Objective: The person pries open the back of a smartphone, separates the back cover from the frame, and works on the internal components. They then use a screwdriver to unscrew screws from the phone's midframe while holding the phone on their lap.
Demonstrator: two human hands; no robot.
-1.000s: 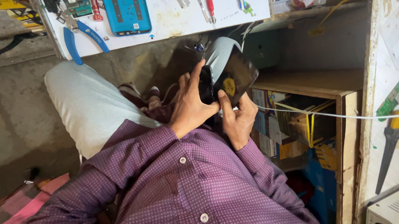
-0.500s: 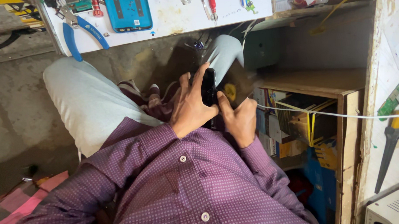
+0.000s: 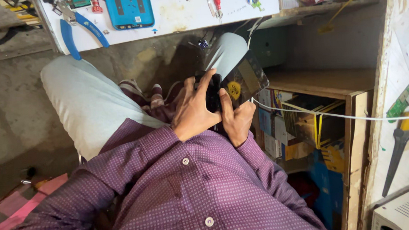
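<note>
While you sit with your knees drawn up below the tabletop [image 3: 171, 18], both of your hands close on a black phone [image 3: 213, 92] held on edge just above your lap. Your left hand [image 3: 193, 111] wraps the phone from the left, its fingers curled over the top edge and the thumb pressed along the near side. Your right hand [image 3: 237, 121] grips it from the right, fingers folded tight and the thumb laid against the dark body. A thin, glossy dark film [image 3: 246, 78] with a round yellow sticker stands up from the phone's right face, bent away toward the far right; whether your right fingers pinch it cannot be told. Your purple dotted shirt [image 3: 197, 192], soft cotton with white buttons, fills the near part of the view, and pale grey trousers [image 3: 85, 101] cover your left knee. On the white, stained tabletop at the far side lie a flat blue phone back cover [image 3: 128, 8], blue-handled pliers [image 3: 83, 29] and a red-handled screwdriver [image 3: 216, 2]. To the right stands a rough wooden shelf [image 3: 355, 134] stuffed with yellow and blue cardboard boxes [image 3: 303, 127], and a taut white cord [image 3: 331, 116] runs across its front from near your right hand.
</note>
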